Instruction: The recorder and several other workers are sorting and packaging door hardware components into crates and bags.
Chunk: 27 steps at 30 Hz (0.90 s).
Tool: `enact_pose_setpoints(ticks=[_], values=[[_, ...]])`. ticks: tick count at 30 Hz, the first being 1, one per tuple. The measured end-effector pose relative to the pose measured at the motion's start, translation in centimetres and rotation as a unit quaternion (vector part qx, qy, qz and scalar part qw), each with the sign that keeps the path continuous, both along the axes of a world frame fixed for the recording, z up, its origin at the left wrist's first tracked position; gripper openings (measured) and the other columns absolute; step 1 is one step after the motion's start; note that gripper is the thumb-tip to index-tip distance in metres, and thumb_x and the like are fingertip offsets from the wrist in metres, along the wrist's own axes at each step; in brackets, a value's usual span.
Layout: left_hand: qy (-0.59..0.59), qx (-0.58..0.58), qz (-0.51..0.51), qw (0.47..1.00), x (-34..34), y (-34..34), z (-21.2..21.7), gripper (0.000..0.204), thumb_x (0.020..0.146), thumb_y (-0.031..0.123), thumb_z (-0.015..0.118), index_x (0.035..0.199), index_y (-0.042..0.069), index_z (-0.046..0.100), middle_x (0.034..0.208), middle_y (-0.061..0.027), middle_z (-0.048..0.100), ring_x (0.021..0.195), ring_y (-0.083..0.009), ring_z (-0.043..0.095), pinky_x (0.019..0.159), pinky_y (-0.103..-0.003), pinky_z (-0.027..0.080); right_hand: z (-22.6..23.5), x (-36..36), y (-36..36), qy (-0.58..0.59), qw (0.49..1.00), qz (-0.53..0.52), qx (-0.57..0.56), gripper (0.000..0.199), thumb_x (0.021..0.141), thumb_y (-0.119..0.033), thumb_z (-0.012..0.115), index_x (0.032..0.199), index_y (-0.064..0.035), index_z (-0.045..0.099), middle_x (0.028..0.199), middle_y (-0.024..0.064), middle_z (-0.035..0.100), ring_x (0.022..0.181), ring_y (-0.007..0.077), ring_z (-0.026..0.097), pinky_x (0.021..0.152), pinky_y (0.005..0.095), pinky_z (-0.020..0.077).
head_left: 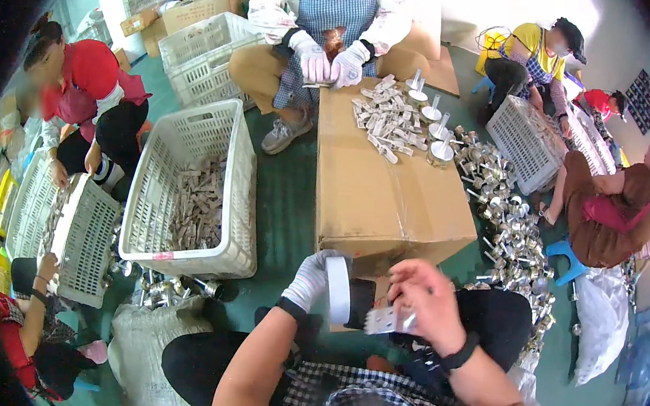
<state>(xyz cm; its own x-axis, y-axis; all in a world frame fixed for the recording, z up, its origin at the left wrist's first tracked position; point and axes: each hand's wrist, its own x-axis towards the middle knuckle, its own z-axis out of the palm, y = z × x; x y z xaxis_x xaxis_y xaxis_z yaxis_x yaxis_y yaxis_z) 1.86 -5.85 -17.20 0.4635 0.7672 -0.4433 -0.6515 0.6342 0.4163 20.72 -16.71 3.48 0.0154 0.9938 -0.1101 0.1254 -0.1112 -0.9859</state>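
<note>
My left hand (pixel 309 279), in a white knit glove with a dark cuff, is closed round the side of a wide white tape roll (pixel 339 291). Bare and with a dark band at the wrist, my right hand (pixel 426 301) is level with it on the right, fingers bent. Under those fingers a pale, partly see-through piece with a toothed edge (pixel 386 321) shows, seemingly a tape cutter; my palm hides part of it. Both hands are just in front of a large brown cardboard box (pixel 387 201). On its top lie several metal clip-like pieces (pixel 387 116) and glass jars with white lids (pixel 440 150).
A white plastic crate (pixel 244 196) of metal pieces stands left of the box. Many metal-and-glass jars (pixel 518 247) cover the floor to the right. Across the box sits a gloved person (pixel 338 11). Others work around crates at both sides. A blue stool (pixel 565 259) stands right.
</note>
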Motion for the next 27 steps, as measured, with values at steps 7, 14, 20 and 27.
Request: enact_pose_setpoints(ticks=[7, 14, 20, 27], values=[[0.063, 0.113, -0.02, 0.991, -0.4, 0.0, 1.0, 0.018, 0.077, 0.001, 0.064, 0.095, 0.003, 0.065, 0.09, -0.0107, 0.066, 0.077, -0.0197, 0.064, 0.07, -0.035, 0.055, 6.5, 5.5, 5.4, -0.342, 0.909, -0.007, 0.236, 0.016, 0.081, -0.011, 0.045, 0.088, -0.0017, 0.056, 0.063, 0.0106, 0.051, 0.057, 0.0228, 0.052, 0.055, 0.0335, 0.041], [0.083, 0.161, -0.036, 0.983, -0.9, 0.1, 1.1, 0.029, 0.071, -0.004, 0.071, 0.098, 0.004, 0.065, 0.096, -0.0068, 0.067, 0.081, -0.0152, 0.064, 0.076, -0.031, 0.054, 4.6, 7.5, 11.3, 0.265, 0.956, -0.114, -0.045, 0.032, 0.092, -0.037, 0.052, 0.089, -0.0048, 0.055, 0.061, -0.0008, 0.047, 0.052, 0.012, 0.047, 0.046, 0.0243, 0.0369], [0.121, 0.179, -0.04, 0.976, -1.1, -1.0, 2.6, 0.028, 0.073, -0.006, 0.067, 0.1, 0.003, 0.063, 0.096, -0.0104, 0.066, 0.081, -0.019, 0.064, 0.075, -0.032, 0.055, 2.8, 6.3, 11.8, 0.398, 0.916, -0.043, 0.01, 0.029, 0.094, -0.032, 0.051, 0.11, -0.0083, 0.05, 0.069, -0.0025, 0.045, 0.066, 0.0101, 0.046, 0.056, 0.0205, 0.0365], [0.073, 0.087, -0.041, 0.993, -1.3, -0.8, 1.8, 0.024, 0.074, -0.007, 0.064, 0.096, 0.001, 0.063, 0.095, -0.0131, 0.066, 0.083, -0.0222, 0.064, 0.074, -0.033, 0.055, 3.0, 4.7, 11.8, 0.274, 0.953, 0.031, 0.127, 0.022, 0.083, -0.004, 0.062, 0.103, -0.0028, 0.053, 0.093, 0.0107, 0.062, 0.085, 0.0219, 0.063, 0.08, 0.0347, 0.0499]])
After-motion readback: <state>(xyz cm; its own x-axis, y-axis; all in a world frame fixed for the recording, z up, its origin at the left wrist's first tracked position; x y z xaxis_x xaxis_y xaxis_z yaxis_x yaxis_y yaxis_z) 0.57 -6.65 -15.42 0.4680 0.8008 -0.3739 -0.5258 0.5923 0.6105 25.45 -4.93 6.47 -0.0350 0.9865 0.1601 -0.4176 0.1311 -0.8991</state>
